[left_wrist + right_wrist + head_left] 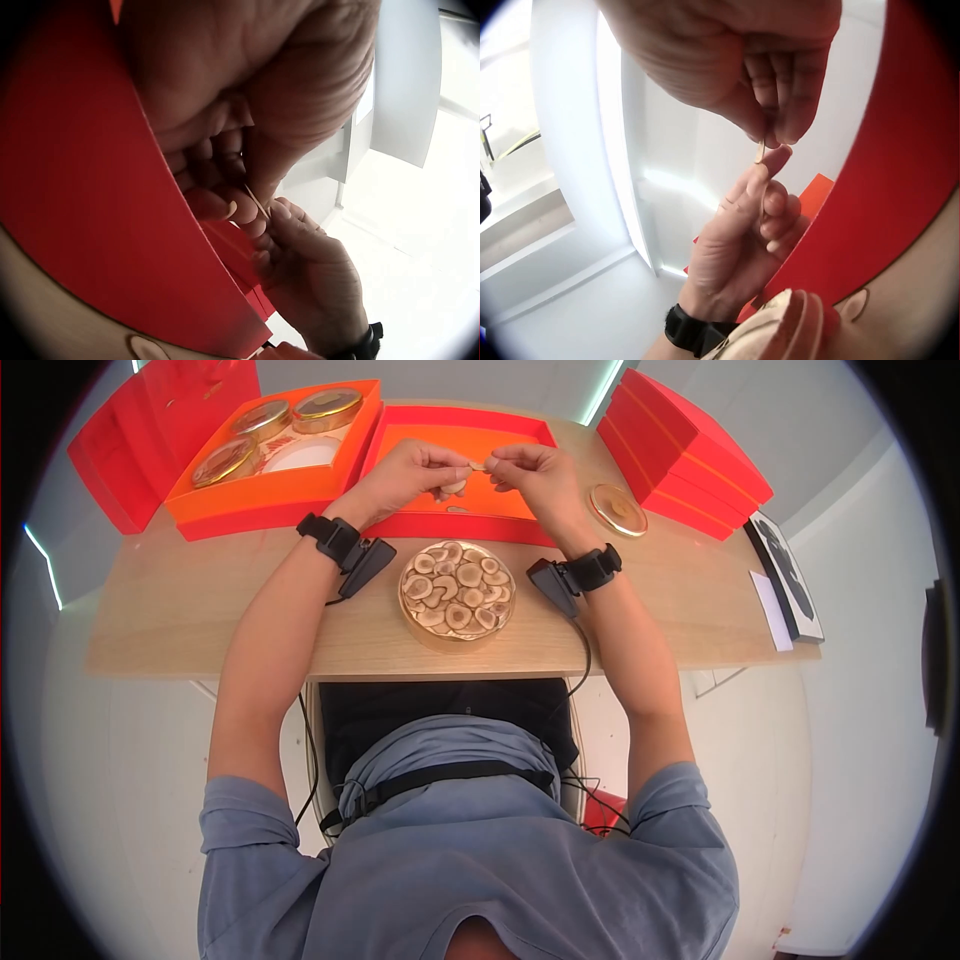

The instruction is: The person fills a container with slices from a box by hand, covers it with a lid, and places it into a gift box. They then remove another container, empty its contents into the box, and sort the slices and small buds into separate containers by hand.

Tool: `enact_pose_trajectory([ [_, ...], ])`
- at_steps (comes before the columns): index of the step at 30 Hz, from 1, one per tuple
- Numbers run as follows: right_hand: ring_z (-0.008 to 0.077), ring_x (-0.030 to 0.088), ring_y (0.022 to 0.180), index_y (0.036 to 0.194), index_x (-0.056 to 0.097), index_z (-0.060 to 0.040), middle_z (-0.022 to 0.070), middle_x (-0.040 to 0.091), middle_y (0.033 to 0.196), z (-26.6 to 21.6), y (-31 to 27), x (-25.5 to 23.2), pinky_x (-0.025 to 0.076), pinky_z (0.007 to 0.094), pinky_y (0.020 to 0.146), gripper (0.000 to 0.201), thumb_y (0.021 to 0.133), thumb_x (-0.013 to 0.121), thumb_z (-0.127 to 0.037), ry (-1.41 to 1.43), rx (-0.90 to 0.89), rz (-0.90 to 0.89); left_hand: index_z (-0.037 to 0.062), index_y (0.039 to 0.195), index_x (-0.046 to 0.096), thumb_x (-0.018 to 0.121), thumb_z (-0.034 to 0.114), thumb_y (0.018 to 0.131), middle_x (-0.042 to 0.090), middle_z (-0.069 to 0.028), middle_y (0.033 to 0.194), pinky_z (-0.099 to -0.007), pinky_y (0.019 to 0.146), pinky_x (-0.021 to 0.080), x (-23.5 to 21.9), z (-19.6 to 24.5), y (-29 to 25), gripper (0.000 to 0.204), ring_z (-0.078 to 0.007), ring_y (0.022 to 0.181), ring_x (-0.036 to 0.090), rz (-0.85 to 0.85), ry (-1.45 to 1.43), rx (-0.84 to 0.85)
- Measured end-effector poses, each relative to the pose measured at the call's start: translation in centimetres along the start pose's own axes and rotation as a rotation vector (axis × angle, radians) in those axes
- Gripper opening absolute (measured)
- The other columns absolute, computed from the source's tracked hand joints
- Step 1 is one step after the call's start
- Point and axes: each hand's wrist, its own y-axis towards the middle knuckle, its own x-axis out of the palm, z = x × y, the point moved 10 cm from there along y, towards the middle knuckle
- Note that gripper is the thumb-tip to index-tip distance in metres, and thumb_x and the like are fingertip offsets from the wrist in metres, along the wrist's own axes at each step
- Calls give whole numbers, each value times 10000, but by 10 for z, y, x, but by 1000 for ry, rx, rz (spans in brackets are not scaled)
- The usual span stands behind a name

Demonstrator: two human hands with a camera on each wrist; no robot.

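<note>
Over the open red box [468, 526], both hands meet fingertip to fingertip. My right hand [540, 475] pinches a thin, pale dried slice [760, 152] between thumb and fingers. Its other edge lies at the fingertips of my left hand [405, 478]. A second dried slice [763, 201] sits tucked in the left fingers, and it shows below them as a pale round piece [455, 488]. Nearer the body stands a round tub [445, 641] heaped with similar brown-rimmed slices [472, 574].
At the left, an orange-red box [250, 520] holds several gold-lidded tins [327, 408]. A gold-rimmed clear lid [618, 510] lies on the table [200, 610] at the right, beside stacked red boxes [680, 455]. A framed picture [788, 575] leans at the right edge.
</note>
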Motion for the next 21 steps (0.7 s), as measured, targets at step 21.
enact_pose_trajectory([
  [21, 100, 623, 671, 944, 712, 33, 74, 686, 779, -7, -5, 10, 507, 259, 586, 228, 827, 741, -160, -284, -36, -138, -39, 1187, 591, 706, 61, 842, 692, -83, 833, -235, 650, 554, 5, 6, -7, 377, -132, 723, 679, -41, -2, -91],
])
